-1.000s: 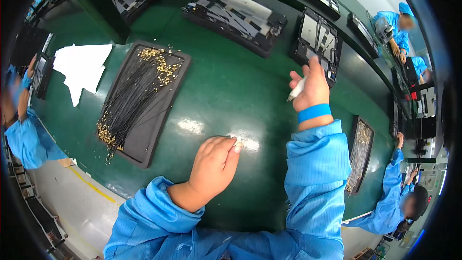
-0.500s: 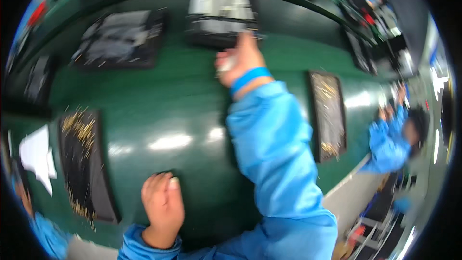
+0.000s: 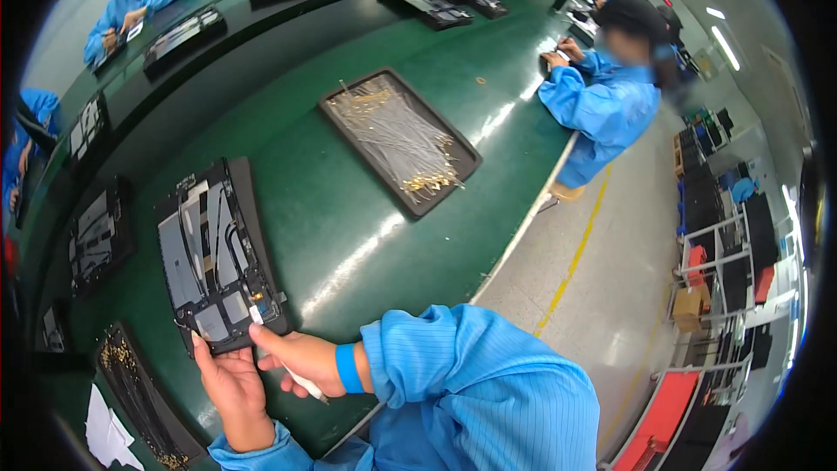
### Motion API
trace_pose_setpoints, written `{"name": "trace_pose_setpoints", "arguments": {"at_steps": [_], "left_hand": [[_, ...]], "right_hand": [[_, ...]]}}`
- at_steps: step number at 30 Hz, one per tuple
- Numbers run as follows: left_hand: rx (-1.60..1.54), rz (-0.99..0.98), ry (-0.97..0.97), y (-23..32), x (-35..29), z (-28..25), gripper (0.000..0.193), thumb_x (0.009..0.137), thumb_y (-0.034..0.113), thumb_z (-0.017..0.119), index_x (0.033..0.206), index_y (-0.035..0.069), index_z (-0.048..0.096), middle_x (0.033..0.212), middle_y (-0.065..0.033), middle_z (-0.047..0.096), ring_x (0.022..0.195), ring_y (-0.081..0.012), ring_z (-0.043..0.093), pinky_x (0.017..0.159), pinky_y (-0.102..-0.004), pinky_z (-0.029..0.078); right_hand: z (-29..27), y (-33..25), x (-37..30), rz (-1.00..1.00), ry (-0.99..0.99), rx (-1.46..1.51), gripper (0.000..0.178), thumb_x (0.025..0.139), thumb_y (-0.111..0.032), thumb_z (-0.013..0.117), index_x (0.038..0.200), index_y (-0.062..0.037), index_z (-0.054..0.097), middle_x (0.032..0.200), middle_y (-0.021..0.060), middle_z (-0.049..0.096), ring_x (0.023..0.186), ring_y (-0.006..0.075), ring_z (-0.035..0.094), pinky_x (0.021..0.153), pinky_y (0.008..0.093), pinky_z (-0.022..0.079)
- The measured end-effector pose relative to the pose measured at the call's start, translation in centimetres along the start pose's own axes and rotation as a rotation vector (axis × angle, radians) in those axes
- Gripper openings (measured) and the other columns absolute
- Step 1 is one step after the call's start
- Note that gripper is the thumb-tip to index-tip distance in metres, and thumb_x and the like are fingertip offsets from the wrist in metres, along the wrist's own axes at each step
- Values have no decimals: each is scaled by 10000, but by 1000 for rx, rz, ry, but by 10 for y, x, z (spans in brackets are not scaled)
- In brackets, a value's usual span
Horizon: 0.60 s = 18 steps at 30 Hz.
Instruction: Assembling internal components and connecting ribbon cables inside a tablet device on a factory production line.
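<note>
An opened tablet [image 3: 214, 253], its grey battery cells and black cables exposed, lies with a dark tray [image 3: 248, 201] under it, left of centre. At its near edge my left hand [image 3: 237, 384] grips it, thumb at the corner and fingers along the edge. My right hand [image 3: 301, 358] is at the tablet's near right corner, its thumb on the edge. Tucked in the curled fingers of that hand is a slim white pen-like tool [image 3: 305, 381], its tip pointing back toward me. The fingertips under the tablet are hidden.
A dark tray of thin cables with gold ends [image 3: 397, 135] lies beyond on the green table [image 3: 349, 244]. Another tray of black cables [image 3: 148, 397] and white paper [image 3: 109, 432] are at the near left. More opened tablets [image 3: 100, 235] line the raised strip. A co-worker [image 3: 602, 87] sits at right.
My right hand has come back from the far strip, and an opened tablet is now in front of me. My left hand has gone from the bare tabletop to its edge. The view has swung right.
</note>
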<state>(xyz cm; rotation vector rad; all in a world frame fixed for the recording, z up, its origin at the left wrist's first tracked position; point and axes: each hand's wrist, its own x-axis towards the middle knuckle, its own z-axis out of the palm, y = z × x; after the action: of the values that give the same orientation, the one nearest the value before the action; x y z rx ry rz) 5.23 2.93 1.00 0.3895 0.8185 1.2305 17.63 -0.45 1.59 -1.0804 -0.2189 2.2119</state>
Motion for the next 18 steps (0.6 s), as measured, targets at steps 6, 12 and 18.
{"name": "trace_pose_setpoints", "arguments": {"at_steps": [6, 12, 18], "left_hand": [[215, 19, -25, 43, -30, -6, 288, 828, 232, 420, 1012, 17, 471, 974, -82, 545, 861, -186, 540, 759, -324, 435], [385, -90, 17, 48, -52, -12, 315, 798, 139, 444, 1061, -33, 432, 1020, -109, 511, 922, -191, 495, 799, -283, 385], [546, -112, 66, 28, -24, -15, 353, 826, 247, 450, 1047, -29, 451, 969, -98, 530, 860, -157, 503, 761, -264, 394]], "right_hand": [[-21, 25, -20, -198, -442, -1131, 627, 752, -511, 420, 1168, -43, 366, 890, 131, 531, 694, 215, 487, 577, 301, 399], [-6, 45, -31, -29, -985, -1476, 460, 795, -400, 393, 995, 0, 501, 940, 201, 528, 880, 312, 507, 781, 357, 387], [-9, 58, -9, -4, -860, -1266, 462, 800, -406, 372, 975, -1, 513, 792, 170, 563, 682, 243, 555, 616, 350, 440]]}}
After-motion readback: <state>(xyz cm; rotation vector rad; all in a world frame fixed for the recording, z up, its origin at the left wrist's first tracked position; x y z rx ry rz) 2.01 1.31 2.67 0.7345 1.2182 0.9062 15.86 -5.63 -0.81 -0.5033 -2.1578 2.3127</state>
